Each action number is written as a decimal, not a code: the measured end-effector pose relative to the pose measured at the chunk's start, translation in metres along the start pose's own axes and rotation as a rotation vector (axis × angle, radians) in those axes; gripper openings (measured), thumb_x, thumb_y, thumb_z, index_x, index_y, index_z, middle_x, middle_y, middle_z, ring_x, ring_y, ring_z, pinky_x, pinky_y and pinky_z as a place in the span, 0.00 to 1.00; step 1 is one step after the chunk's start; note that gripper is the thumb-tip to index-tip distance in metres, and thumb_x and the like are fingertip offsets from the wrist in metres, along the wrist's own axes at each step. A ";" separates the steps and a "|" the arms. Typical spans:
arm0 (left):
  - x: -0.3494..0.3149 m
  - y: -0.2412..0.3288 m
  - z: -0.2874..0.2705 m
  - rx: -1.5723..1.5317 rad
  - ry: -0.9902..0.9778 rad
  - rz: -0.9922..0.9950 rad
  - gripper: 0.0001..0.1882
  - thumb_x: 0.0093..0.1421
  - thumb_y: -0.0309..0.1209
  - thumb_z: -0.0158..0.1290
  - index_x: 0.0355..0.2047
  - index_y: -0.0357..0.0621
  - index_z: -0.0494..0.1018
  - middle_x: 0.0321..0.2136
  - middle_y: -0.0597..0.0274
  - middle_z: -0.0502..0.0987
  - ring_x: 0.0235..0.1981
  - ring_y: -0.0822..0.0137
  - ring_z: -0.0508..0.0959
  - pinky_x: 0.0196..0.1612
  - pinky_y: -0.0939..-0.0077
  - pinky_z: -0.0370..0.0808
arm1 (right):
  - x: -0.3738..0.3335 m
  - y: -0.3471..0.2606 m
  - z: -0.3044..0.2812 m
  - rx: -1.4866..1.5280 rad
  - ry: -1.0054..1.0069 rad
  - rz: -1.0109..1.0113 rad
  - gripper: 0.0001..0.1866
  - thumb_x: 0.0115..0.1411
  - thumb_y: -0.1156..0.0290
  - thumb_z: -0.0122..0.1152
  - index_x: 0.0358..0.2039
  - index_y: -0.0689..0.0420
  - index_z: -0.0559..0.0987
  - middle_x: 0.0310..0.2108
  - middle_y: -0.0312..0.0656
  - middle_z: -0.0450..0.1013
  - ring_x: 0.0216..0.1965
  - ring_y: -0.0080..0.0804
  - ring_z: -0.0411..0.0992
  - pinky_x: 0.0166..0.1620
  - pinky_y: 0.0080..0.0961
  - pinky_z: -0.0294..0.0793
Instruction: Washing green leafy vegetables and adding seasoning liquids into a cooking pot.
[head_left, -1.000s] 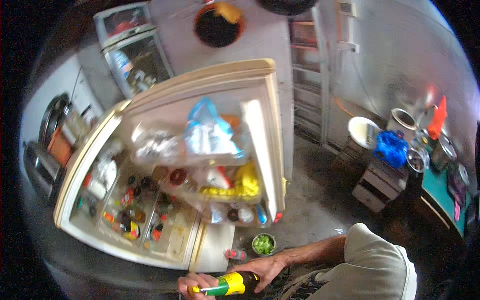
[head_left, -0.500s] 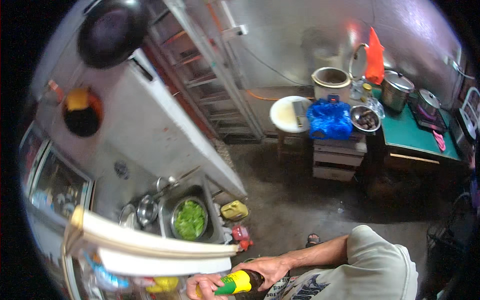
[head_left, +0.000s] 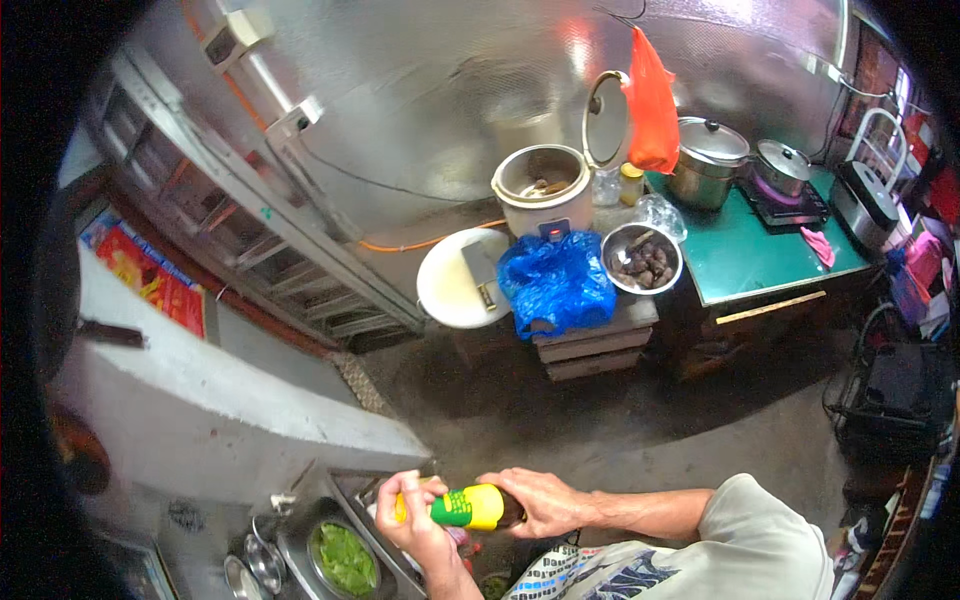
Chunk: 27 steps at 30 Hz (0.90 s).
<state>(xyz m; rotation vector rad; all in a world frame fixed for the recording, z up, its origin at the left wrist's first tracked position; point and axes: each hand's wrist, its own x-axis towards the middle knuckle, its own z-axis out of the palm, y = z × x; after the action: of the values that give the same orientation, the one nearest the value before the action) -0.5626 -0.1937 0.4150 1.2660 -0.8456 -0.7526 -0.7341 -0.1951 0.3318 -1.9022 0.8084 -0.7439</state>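
Note:
A dark bottle with a yellow and green label [head_left: 470, 507] lies sideways between my hands at the lower middle. My right hand [head_left: 543, 503] is wrapped round its dark end. At the other end, my left hand [head_left: 412, 515] closes its fingers round the yellow-topped neck, thumb on top. The fingers hide whether the cap is on. Below and left of the hands, a bowl of green leaves [head_left: 345, 558] sits in the metal sink [head_left: 296, 530], with metal bowls [head_left: 262, 562] beside it.
Ahead stand an open rice cooker [head_left: 543, 190], a blue plastic bag [head_left: 557, 283], a bowl of dark pieces [head_left: 642, 258] and a white round board with a cleaver [head_left: 455, 290]. Pots [head_left: 708, 165] rest on the green table [head_left: 735, 262]. A ladder [head_left: 300, 250] leans at left.
My view has turned right toward the far counter, and the open door at lower left is out of sight. Both hands, still on the bottle, appear higher in the picture.

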 end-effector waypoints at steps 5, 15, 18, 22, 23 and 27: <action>0.093 -0.029 0.049 -0.209 -0.681 -0.090 0.31 0.60 0.48 0.62 0.52 0.37 0.68 0.42 0.51 0.78 0.45 0.60 0.79 0.53 0.65 0.75 | 0.032 0.043 -0.054 0.009 0.191 0.149 0.43 0.47 0.64 0.73 0.63 0.54 0.64 0.53 0.52 0.71 0.56 0.51 0.71 0.58 0.41 0.73; 0.243 -0.057 0.161 0.026 -1.366 -0.185 0.21 0.60 0.19 0.60 0.54 0.37 0.72 0.49 0.56 0.79 0.51 0.66 0.79 0.57 0.69 0.75 | 0.071 0.052 -0.123 0.125 0.508 0.522 0.45 0.46 0.68 0.78 0.63 0.58 0.64 0.53 0.49 0.72 0.53 0.36 0.73 0.56 0.33 0.74; 0.266 -0.070 0.198 -0.039 -1.438 -0.332 0.21 0.61 0.25 0.62 0.54 0.35 0.72 0.52 0.56 0.77 0.52 0.66 0.77 0.59 0.69 0.72 | 0.076 0.061 -0.138 0.052 0.566 0.517 0.45 0.46 0.70 0.78 0.63 0.58 0.63 0.53 0.47 0.72 0.54 0.34 0.72 0.57 0.33 0.73; 0.290 -0.087 0.247 -0.154 -1.328 -0.214 0.23 0.58 0.25 0.65 0.54 0.41 0.72 0.58 0.58 0.71 0.57 0.64 0.73 0.57 0.69 0.73 | 0.076 0.087 -0.168 0.104 0.659 0.581 0.46 0.45 0.68 0.79 0.63 0.60 0.62 0.52 0.46 0.73 0.53 0.32 0.73 0.58 0.33 0.71; 0.294 -0.100 0.251 -0.120 -1.272 -0.244 0.23 0.57 0.25 0.66 0.53 0.41 0.73 0.56 0.60 0.72 0.56 0.64 0.73 0.56 0.69 0.74 | 0.073 0.093 -0.178 0.070 0.685 0.573 0.47 0.45 0.68 0.79 0.62 0.60 0.62 0.51 0.46 0.73 0.53 0.32 0.73 0.58 0.32 0.72; 0.296 -0.121 0.258 -0.020 -1.157 -0.311 0.21 0.55 0.26 0.67 0.49 0.41 0.75 0.45 0.67 0.72 0.45 0.73 0.73 0.49 0.77 0.74 | 0.074 0.105 -0.231 -0.019 0.799 0.609 0.46 0.44 0.67 0.78 0.61 0.61 0.63 0.50 0.46 0.74 0.51 0.31 0.73 0.57 0.31 0.72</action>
<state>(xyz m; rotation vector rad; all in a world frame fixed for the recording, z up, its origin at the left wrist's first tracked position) -0.6406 -0.5922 0.3559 0.8749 -1.5494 -1.8051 -0.8898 -0.4081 0.3427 -1.2119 1.7818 -1.0950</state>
